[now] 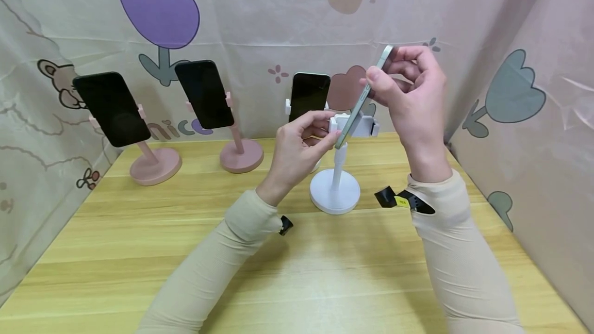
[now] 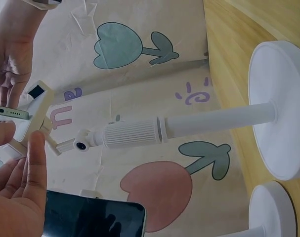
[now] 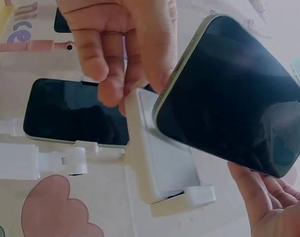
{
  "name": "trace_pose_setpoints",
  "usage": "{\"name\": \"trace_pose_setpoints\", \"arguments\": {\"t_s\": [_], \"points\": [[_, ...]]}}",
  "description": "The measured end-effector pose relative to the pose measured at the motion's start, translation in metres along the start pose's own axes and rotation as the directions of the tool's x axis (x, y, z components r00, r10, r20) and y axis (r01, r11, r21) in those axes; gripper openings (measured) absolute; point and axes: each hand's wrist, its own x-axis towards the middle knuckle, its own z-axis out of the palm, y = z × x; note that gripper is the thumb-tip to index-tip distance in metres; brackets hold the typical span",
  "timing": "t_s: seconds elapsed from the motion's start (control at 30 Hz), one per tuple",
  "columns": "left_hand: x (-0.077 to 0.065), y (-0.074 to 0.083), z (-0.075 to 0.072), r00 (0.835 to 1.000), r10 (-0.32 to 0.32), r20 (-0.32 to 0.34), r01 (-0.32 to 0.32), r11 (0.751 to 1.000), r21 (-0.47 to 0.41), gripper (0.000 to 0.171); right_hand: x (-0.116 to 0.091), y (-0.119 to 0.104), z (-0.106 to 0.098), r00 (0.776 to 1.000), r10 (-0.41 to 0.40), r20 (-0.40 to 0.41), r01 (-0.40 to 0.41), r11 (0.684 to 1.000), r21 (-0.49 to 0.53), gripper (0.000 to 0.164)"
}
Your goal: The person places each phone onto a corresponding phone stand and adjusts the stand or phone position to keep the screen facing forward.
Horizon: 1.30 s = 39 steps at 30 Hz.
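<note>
A pale green phone [image 1: 364,98] is tilted in the air, pinched between the thumb and fingers of my right hand [image 1: 419,99]. Its dark screen [image 3: 234,94] shows in the right wrist view. Just beneath its lower end is the clamp [image 1: 364,127] of a white phone stand [image 1: 335,192]. My left hand [image 1: 301,146] grips the left end of that clamp with curled fingers. The left thumb [image 3: 152,44] touches the phone's lower edge. In the left wrist view the phone's port end [image 2: 10,112] lies close over the clamp face.
Behind stands another white stand holding a dark phone [image 1: 309,94]. Two pink stands [image 1: 155,166] [image 1: 241,156] at the left hold phones [image 1: 111,110] [image 1: 204,94]. A printed cloth [image 1: 260,4] hangs behind and beside the wooden table [image 1: 116,251].
</note>
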Motion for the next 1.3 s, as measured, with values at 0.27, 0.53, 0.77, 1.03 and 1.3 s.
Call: {"name": "trace_pose_setpoints", "arguments": {"t_s": [0.27,0.53,0.77,1.03,1.3], "points": [[0.001,-0.033,0.001,1.0,0.025,0.002,-0.025,1.0,-0.005,0.029,0.002,0.009,-0.001,0.999,-0.036,0.007,0.036,0.999,0.012,0.039],[0.001,-0.033,0.001,1.0,0.023,0.002,-0.022,1.0,-0.017,0.027,0.009,0.003,0.004,0.997,-0.067,-0.048,0.069,0.997,0.037,0.039],[0.0,-0.03,0.001,1.0,0.031,0.002,-0.031,1.0,0.001,0.027,0.006,-0.013,0.011,0.99,-0.109,-0.09,0.108,0.994,-0.013,0.035],[-0.001,-0.002,0.0,0.999,0.031,-0.004,-0.031,0.999,0.025,0.027,0.002,-0.026,0.02,0.956,-0.262,-0.131,0.226,0.944,-0.241,0.036],[0.001,-0.029,0.001,0.999,0.043,-0.003,-0.043,0.999,0.029,0.03,0.003,-0.024,0.025,0.955,-0.254,-0.153,0.218,0.951,-0.221,0.046]]}}
